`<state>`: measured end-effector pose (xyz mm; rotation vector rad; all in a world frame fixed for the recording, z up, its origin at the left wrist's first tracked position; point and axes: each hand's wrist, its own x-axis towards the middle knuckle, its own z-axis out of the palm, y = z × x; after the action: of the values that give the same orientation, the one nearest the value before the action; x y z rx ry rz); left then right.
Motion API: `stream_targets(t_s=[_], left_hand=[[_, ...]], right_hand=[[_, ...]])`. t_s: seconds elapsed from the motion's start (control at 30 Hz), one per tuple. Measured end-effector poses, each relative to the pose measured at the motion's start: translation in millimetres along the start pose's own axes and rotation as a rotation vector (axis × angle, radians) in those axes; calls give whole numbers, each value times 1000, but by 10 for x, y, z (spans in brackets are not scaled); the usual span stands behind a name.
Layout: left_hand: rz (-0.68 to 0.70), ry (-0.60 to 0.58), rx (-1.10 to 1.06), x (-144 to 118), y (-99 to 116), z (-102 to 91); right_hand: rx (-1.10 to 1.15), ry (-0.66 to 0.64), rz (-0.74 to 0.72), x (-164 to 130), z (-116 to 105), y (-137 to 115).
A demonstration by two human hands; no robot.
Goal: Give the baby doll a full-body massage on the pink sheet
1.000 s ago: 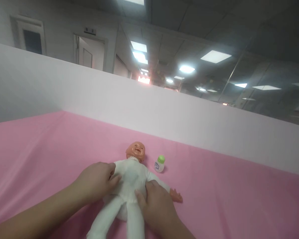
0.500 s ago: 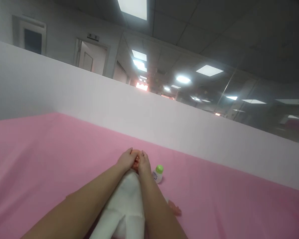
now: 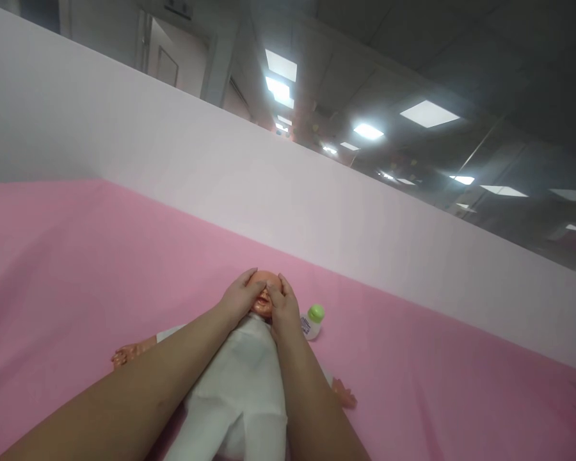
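A baby doll (image 3: 249, 362) with a soft white cloth body lies on its back, its head away from me. My left hand (image 3: 240, 296) cups one side of the doll's head (image 3: 265, 276), and my right hand (image 3: 284, 307) cups the other. Both thumbs rest on the upper face, around the eyes, leaving the mouth visible between my hands. The doll's plastic hands (image 3: 344, 393) stick out on either side, past my forearms. Just right of my right hand is a small white bottle (image 3: 311, 323) with a green cap, leaning a little.
A pink sheet (image 3: 413, 358) covers the surface under the doll. Behind it rises a low white partition (image 3: 269, 192), sloping down to the right in view. Beyond stand a doorway (image 3: 177, 57) and a ceiling with bright light panels (image 3: 429, 114).
The view has tipped downward. My thumbs have shifted on the doll's face, and more of its mouth and forehead shows. The doll's hand on the left has come into sight.
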<state>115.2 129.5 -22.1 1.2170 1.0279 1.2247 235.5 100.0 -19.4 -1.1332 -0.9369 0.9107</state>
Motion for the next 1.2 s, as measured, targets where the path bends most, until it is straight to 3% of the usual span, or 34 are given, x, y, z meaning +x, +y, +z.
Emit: stream_targets(t_s=[0.33, 0.6, 0.97, 1.2], left_hand=[[-54, 44, -154, 25, -18, 11], [-85, -7, -316, -50, 90, 7], [-108, -49, -339, -95, 171, -26], [-104, -48, -320, -39, 112, 6]], right_hand=[[225, -9, 68, 1, -29, 32], [380, -63, 122, -64, -126, -3], [221, 14, 21, -24, -20, -43], [92, 106, 9, -3, -58, -44]])
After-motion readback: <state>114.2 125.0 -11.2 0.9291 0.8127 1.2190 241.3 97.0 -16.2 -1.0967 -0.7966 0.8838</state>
